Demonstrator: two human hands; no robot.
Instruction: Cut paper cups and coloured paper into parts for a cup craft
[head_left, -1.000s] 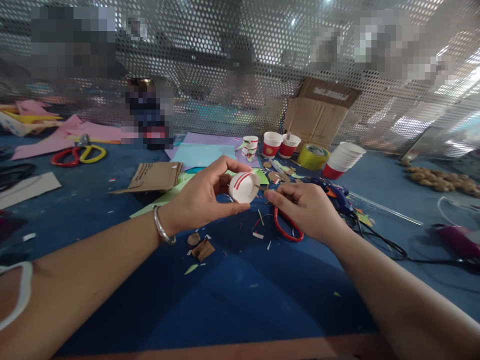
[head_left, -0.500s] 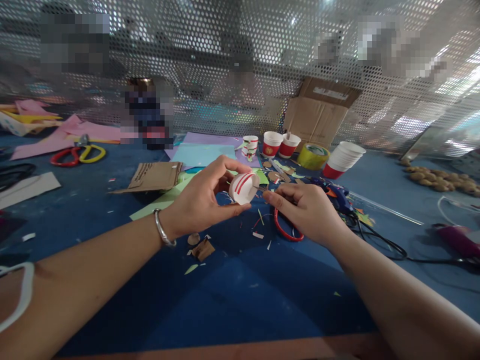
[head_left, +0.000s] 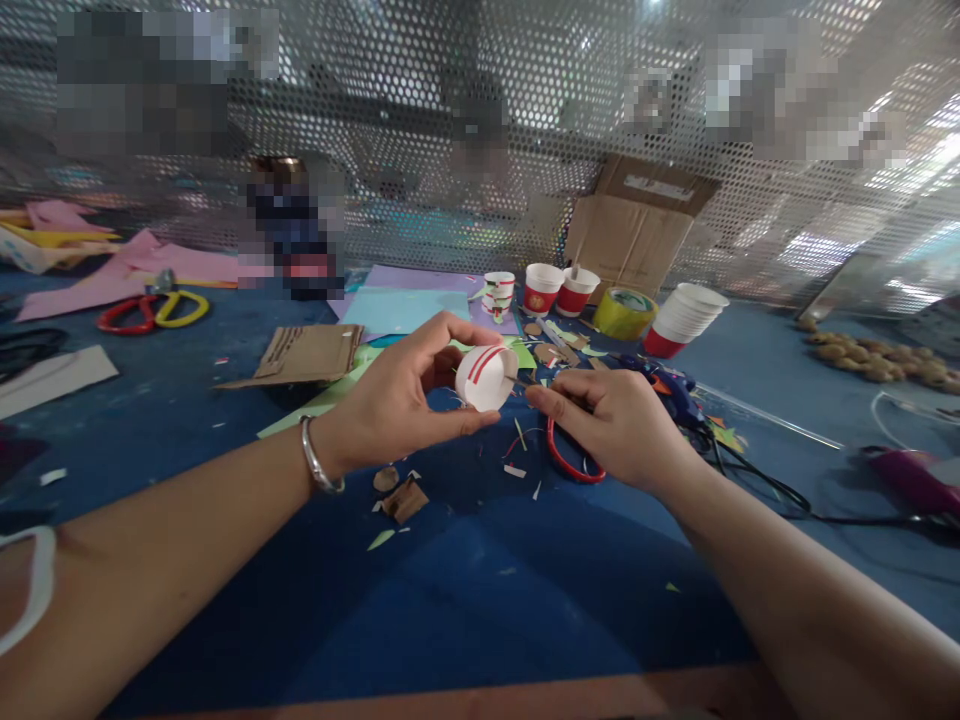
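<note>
A small white cup piece with red stripes (head_left: 487, 378) is held on its side between the thumb and fingers of my left hand (head_left: 412, 390), its round face turned to the right. My right hand (head_left: 607, 415) is closed on red-handled scissors (head_left: 574, 462); one handle loop hangs below the fingers. The thin metal tip reaches the right edge of the cup piece. How far the blades are apart is too small to tell. Paper scraps (head_left: 514, 471) lie on the blue table below the hands.
Behind are a striped cup (head_left: 498, 292), red-white cups (head_left: 542, 290), yellow tape (head_left: 624, 313) and stacked cups (head_left: 686, 315). Right: a glue gun (head_left: 675, 390) with black cable. Left: cardboard (head_left: 311, 353), red-yellow scissors (head_left: 155, 308) and pink paper (head_left: 112, 275).
The cup piece has turned slightly, showing a little more of its round face. Both hands have otherwise barely moved, and the view has shifted slightly.
</note>
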